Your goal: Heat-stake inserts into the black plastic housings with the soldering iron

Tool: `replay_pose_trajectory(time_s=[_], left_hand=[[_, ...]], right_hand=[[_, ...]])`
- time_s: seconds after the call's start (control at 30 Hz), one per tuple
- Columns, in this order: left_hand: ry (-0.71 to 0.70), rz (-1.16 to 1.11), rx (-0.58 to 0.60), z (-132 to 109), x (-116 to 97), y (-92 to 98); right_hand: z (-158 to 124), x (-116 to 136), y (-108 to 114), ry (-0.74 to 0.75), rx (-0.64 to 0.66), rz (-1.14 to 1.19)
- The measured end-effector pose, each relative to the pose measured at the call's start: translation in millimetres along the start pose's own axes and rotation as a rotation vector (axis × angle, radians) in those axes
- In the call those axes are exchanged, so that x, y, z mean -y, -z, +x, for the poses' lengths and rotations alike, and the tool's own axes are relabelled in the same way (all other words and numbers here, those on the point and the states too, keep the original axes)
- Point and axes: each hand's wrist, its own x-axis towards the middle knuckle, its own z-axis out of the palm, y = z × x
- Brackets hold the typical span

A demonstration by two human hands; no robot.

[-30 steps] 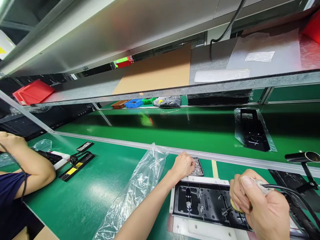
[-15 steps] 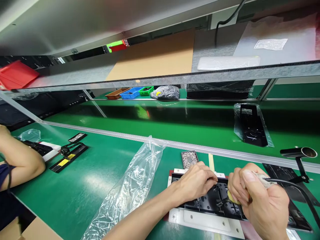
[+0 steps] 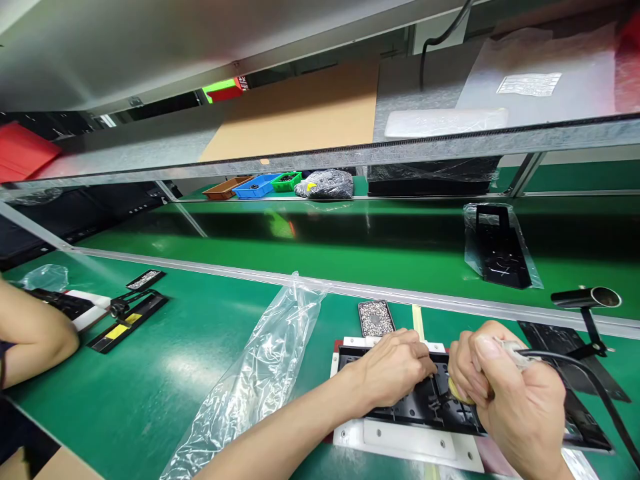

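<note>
A black plastic housing (image 3: 400, 410) with ribs and bosses lies in a white fixture (image 3: 410, 441) on the green bench. My right hand (image 3: 510, 393) is wrapped round a corded electric screwdriver (image 3: 459, 393); its yellow nose points left and down into the housing. A black cable leaves the tool's rear end. Over the housing's upper edge, my left hand (image 3: 395, 367) has its fingers pressed together, and whatever they pinch is hidden. Just behind the fixture sits a small tray (image 3: 376, 319) full of tiny metal screws.
A clear plastic bag (image 3: 255, 380) lies left of the fixture. A metal tube holder (image 3: 587, 300) stands at right, near dark panels (image 3: 565, 353). A bagged black part (image 3: 500, 247) rests behind the rail. Another person's arm (image 3: 35, 333) is at far left. A shelf (image 3: 300, 153) spans above.
The view has shifted slightly to the right. My left fingers have moved a little along the housing, closer to the screwdriver. My right hand keeps its hold on the screwdriver.
</note>
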Motion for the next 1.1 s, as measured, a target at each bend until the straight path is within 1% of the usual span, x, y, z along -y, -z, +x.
replay_pose_trajectory(time_s=[0.13,0.33,0.43,0.6,0.73,0.83,1.0,1.1], left_hand=[[-0.052,0.095,-0.014,-9.2,-4.2,0.8],[-0.033,0.057,-0.057,-20.7,-4.9,-0.8],[-0.052,0.098,-0.063,-21.5,-5.7,-5.4],[-0.074,0.206,-0.085,-21.4,-9.1,-10.6],[-0.042,0.142,-0.090,-24.6,-9.7,-6.0],[-0.011,0.098,-0.092,-26.1,-8.6,-4.9],[-0.019,0.145,-0.077,-23.8,-8.2,-9.6],[-0.016,0.144,-0.066,-23.1,-9.0,-9.2]], right_hand=[[1.3,0.3,-1.0,0.001,0.001,-0.001],[2.0,4.4,-5.8,0.012,-0.014,-0.003],[1.0,5.2,-7.1,0.004,-0.027,0.000],[1.1,1.3,-3.3,-0.004,-0.008,0.005],[1.5,1.7,-3.8,0.006,-0.008,-0.003],[1.9,4.1,-7.9,0.010,-0.035,-0.009],[2.6,5.3,-10.7,0.001,-0.036,0.002],[2.2,5.4,-10.6,-0.003,-0.045,0.012]])
